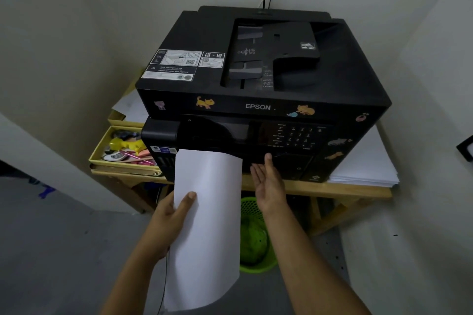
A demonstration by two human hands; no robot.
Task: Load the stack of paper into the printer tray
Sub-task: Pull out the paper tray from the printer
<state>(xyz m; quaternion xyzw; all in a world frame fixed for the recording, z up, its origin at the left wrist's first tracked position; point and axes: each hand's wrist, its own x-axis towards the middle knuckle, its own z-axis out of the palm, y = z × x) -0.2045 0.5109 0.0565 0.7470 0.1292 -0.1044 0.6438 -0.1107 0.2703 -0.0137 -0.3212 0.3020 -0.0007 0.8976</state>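
A black Epson printer (258, 79) with animal stickers stands on a wooden table (317, 190). My left hand (175, 215) grips the left edge of a white stack of paper (207, 225), thumb on top. The stack is held upright in front of the printer's lower left front. Its top edge curls against the printer's face. My right hand (268, 179) is open, palm turned left, just right of the stack's top. Its fingertips are near the dark lower front of the printer. The tray itself is not visibly pulled out.
A yellow box (102, 151) of stationery sits left of the printer. More white sheets (368, 166) lie on the table at the right. A green mesh bin (256, 238) stands on the floor under the table. Walls close in on both sides.
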